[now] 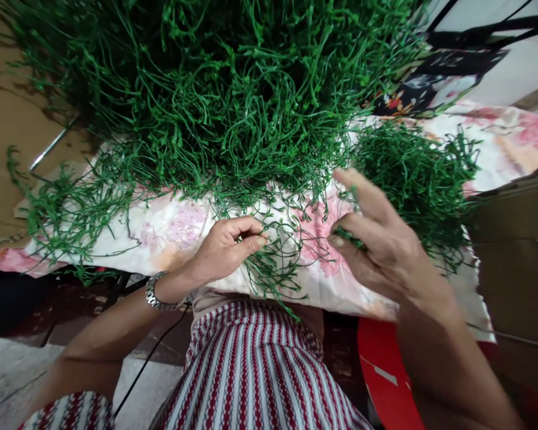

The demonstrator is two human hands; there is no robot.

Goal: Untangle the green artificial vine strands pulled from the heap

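We see green plastic sprigs (pixel 269 263) on a floral cloth (pixel 170 230), where our left hand (pixel 226 248) pinches a few strands and our right hand (pixel 376 239) pinches a small green piece (pixel 347 236). Behind rises a big green heap (pixel 224 89); cardboard (pixel 9 119) lies left, a red stool (pixel 385 376) below.

The green strands (pixel 215 89) are thin, wiry plastic stems, bright to dark green, tangled into a big heap that fills the view from 10 o'clock to 1 o'clock and spills down onto the floral cloth. A smaller, denser clump (pixel 412 173) lies at 3 o'clock, just beside the heap. Loose stems trail away at 9 o'clock. At the centre a thin tuft (pixel 273 263) hangs over the cloth's near edge, pinched at its top. One short green piece (pixel 347 236) sits gripped just right of centre, lying almost level.
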